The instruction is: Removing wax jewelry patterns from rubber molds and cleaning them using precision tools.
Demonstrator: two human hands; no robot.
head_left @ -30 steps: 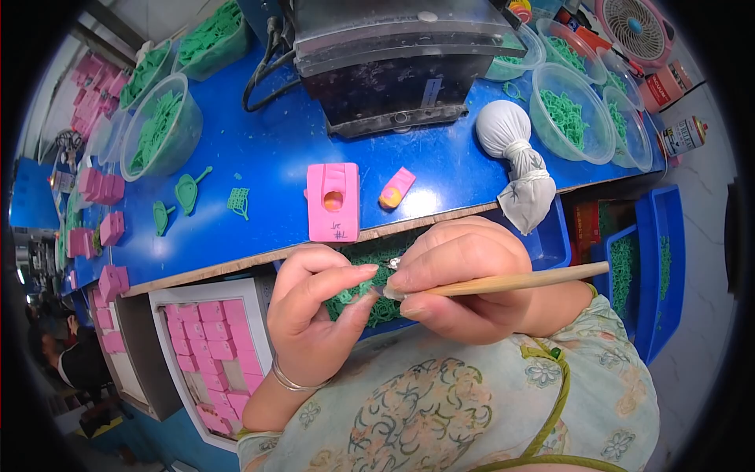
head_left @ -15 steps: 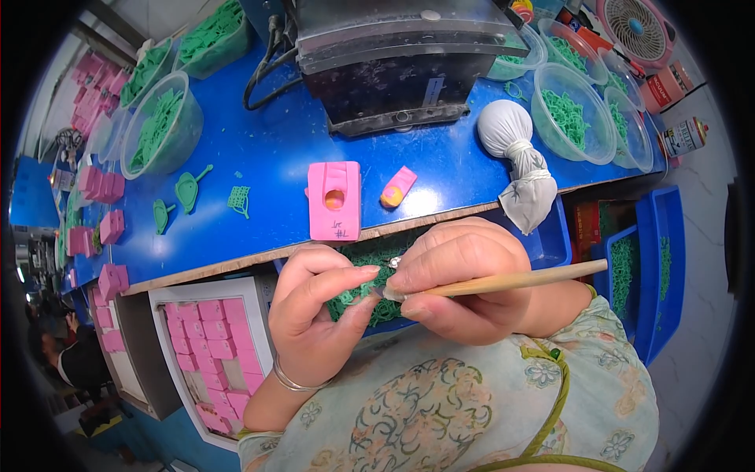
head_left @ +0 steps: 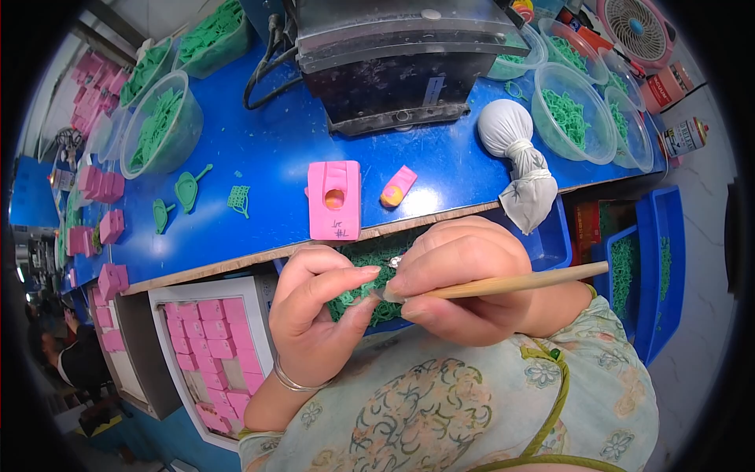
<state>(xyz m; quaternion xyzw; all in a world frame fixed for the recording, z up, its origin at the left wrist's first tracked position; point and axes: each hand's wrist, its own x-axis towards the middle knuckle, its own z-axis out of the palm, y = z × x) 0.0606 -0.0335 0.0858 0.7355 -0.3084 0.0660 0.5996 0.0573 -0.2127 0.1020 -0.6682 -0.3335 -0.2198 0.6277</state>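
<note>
My right hand [head_left: 464, 291] grips a slender wooden-handled tool [head_left: 550, 274], its tip close to the fingers of my left hand [head_left: 318, 311]. My left thumb and forefinger close round something small that I cannot make out. Both hands are over a bin of green pieces [head_left: 346, 302] at the bench edge. On the blue bench [head_left: 275, 141] lie a pink block with an oval opening [head_left: 333, 220], a small pink piece with a yellow end [head_left: 399, 186], green lattice and leaf-shaped pieces [head_left: 238, 200] and a tied white cloth bag [head_left: 507, 130].
A black machine [head_left: 393, 82] stands at the back. Bowls of green pieces [head_left: 574, 110] flank it. Pink blocks [head_left: 110, 279] line the left, more fill a white tray [head_left: 212, 338]. Blue bins [head_left: 657, 307], a fan [head_left: 633, 27] and a can [head_left: 683, 136] are right. A person [head_left: 67, 350] sits far left.
</note>
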